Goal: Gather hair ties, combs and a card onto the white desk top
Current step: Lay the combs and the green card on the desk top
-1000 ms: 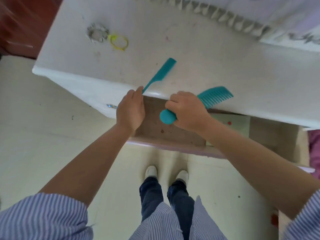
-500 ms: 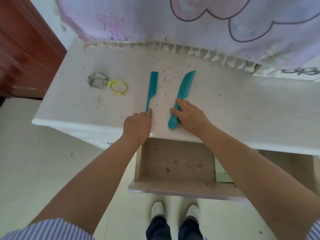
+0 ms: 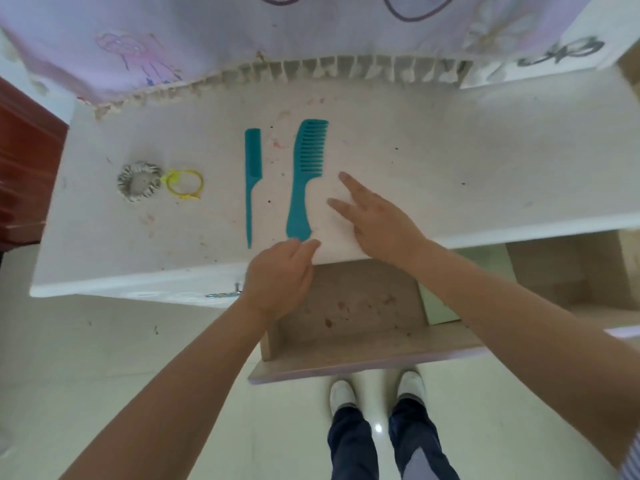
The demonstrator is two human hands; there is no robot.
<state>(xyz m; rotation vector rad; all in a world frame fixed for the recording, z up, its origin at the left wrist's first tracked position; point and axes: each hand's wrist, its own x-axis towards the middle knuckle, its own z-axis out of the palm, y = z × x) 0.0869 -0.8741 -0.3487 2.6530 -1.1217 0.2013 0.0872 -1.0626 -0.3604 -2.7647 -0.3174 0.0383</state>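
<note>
Two teal combs lie side by side on the white desk top (image 3: 450,168): a thin tail comb (image 3: 251,174) and, to its right, a wide-tooth comb (image 3: 304,178). Further left rest a grey-striped scrunchie (image 3: 138,180) and a yellow hair tie (image 3: 184,183), touching each other. My right hand (image 3: 377,220) hovers just right of the wide comb, fingers spread, holding nothing. My left hand (image 3: 280,275) sits at the desk's front edge below the wide comb's handle, fingers loosely curled and empty. No card shows.
An open drawer (image 3: 346,341) juts out under the desk, its bottom bare and stained, with a pale green panel (image 3: 440,306) at its right. A fringed purple cloth (image 3: 277,36) hangs along the desk's back. Red-brown furniture (image 3: 20,168) stands at the left.
Both combs were laid on the desk and let go. My right hand lifted off the wide comb and moved right; my left hand drew back from the tail comb to the desk edge.
</note>
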